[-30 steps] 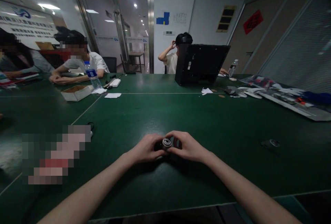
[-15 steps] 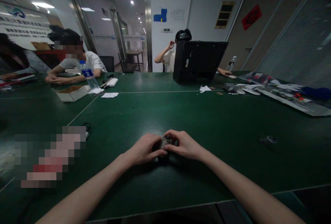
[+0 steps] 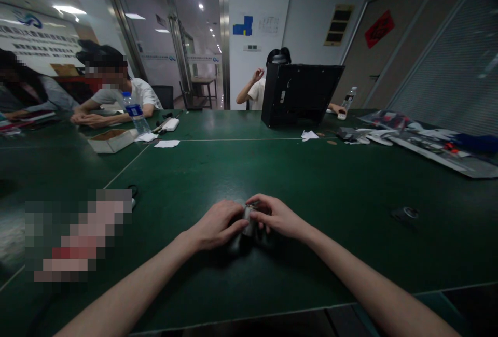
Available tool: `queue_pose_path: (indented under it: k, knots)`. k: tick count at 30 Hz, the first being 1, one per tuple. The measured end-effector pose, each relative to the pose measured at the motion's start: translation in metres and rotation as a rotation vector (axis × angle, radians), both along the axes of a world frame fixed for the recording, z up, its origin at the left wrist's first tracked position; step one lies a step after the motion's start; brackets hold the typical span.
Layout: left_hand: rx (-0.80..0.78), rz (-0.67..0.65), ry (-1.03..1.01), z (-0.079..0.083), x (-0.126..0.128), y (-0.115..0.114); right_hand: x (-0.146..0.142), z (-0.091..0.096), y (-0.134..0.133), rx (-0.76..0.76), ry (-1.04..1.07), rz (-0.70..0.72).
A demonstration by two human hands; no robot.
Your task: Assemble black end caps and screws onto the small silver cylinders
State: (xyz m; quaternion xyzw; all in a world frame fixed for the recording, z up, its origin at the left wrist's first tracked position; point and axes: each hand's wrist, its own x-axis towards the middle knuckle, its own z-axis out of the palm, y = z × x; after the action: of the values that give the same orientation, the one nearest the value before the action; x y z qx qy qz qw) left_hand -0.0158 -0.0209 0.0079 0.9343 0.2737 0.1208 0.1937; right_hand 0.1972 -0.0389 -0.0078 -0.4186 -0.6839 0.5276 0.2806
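Both my hands meet just above the green table [image 3: 272, 171], close to its near edge. My left hand [image 3: 218, 224] and my right hand [image 3: 276, 216] are curled around a small round metal part [image 3: 248, 221], silver and dark, pinched between the fingertips. Most of the part is hidden by my fingers. A small dark ring-shaped piece [image 3: 406, 213] lies on the table well to the right of my right hand.
A black monitor [image 3: 299, 94] stands at the far side with a person seated behind it. Two other people sit at the far left beside a cardboard box [image 3: 112, 140] and a water bottle [image 3: 134, 113]. Papers and packaging [image 3: 428, 142] cover the right side. A blurred patch lies at the left.
The metal part has tilted in my fingers; its round top faced up before and is now mostly covered. My hands have closed in slightly. The person behind the monitor lowered an arm.
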Motion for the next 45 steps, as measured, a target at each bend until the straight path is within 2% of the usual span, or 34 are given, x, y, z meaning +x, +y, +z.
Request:
queue_pose_path:
  k: [4, 11, 23, 29, 36, 45]
  knots:
    - [0.004, -0.008, -0.015, 0.001, -0.001, -0.001, -0.001, -0.002, 0.000, 0.016, 0.019, -0.020]
    - [0.033, 0.018, -0.001, 0.002, 0.002, -0.002, -0.002, 0.007, -0.006, 0.228, -0.092, -0.050]
    - [0.001, 0.075, -0.028, -0.005, 0.002, 0.003, -0.002, 0.015, -0.012, 0.341, -0.201, 0.010]
    - [-0.045, 0.062, -0.042, -0.006, 0.004, 0.000, -0.001, 0.014, -0.011, 0.389, -0.245, -0.010]
    - [-0.056, 0.033, -0.042, -0.008, 0.005, 0.002, -0.001, 0.015, -0.011, 0.459, -0.156, -0.032]
    - [-0.046, 0.014, -0.042, -0.004, 0.006, -0.001, -0.005, 0.015, -0.012, 0.548, -0.176, -0.071]
